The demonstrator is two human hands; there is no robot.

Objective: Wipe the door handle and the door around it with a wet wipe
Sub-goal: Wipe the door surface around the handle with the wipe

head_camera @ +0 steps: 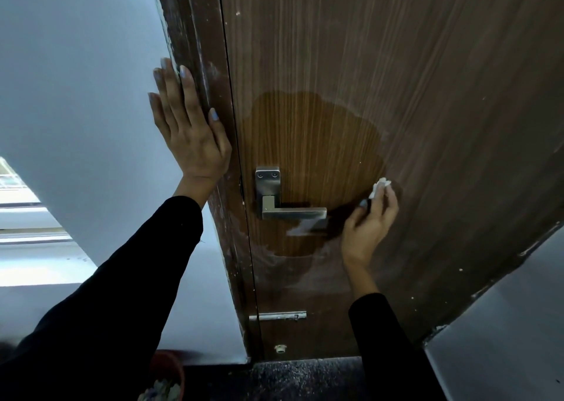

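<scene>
A brown wooden door (pixel 412 80) fills the middle and right of the head view. Its steel lever handle (pixel 293 213) points right from a square plate. Around the handle the wood shows a darker, glossy wet patch (pixel 317 144); beyond it the surface looks dusty and pale. My right hand (pixel 367 223) is shut on a small bunched white wet wipe (pixel 380 187) and presses it against the door at the right edge of the wet patch, just right of the lever's tip. My left hand (pixel 189 126) lies flat, fingers spread, on the wall and door frame left of the handle.
The scuffed door frame (pixel 210 74) runs down the door's left side, with a pale wall (pixel 76 80) beyond it. A sliding bolt (pixel 277 315) sits low on the door. Dark speckled floor (pixel 305 379) lies below, with a pot (pixel 168 376) at bottom left.
</scene>
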